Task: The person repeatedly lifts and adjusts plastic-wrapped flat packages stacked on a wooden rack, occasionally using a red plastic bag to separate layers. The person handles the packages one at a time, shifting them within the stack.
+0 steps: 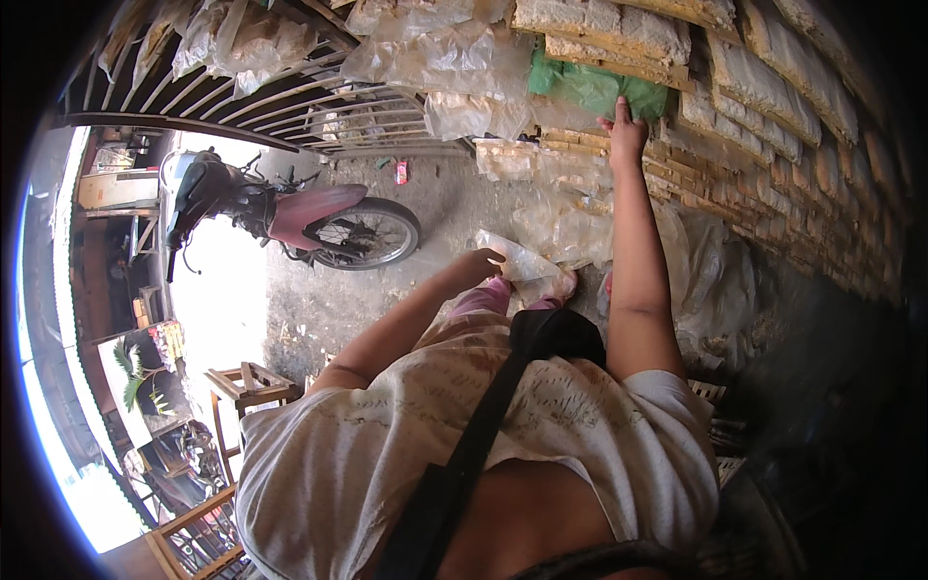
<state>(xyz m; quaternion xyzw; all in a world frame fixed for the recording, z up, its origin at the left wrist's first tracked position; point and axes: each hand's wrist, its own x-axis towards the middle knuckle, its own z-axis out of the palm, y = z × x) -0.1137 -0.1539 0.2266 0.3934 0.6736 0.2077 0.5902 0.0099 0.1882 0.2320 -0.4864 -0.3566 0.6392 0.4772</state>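
My right hand (pixel 626 133) is stretched far forward to a green plastic sheet (pixel 599 89), its thumb on the sheet and its fingers curled at the lower edge. The sheet hangs from the stacked rack (pixel 604 43), which holds pale, crumbly-looking slabs on wooden slats. Lower down and to the left, my left hand (pixel 476 269) is closed by the edge of a clear plastic sheet (pixel 527 266), which hangs in front of my legs. Its fingertips are partly hidden, but they seem to grip that sheet.
More slabs on slats (pixel 773 126) rise along the right side. Loose clear plastic (pixel 710 275) lies heaped below them. Plastic sheets (pixel 246 48) hang over a slatted frame (pixel 280 106) at upper left. A motorcycle (pixel 309 217) stands on the left, near a wooden stool (pixel 253 382).
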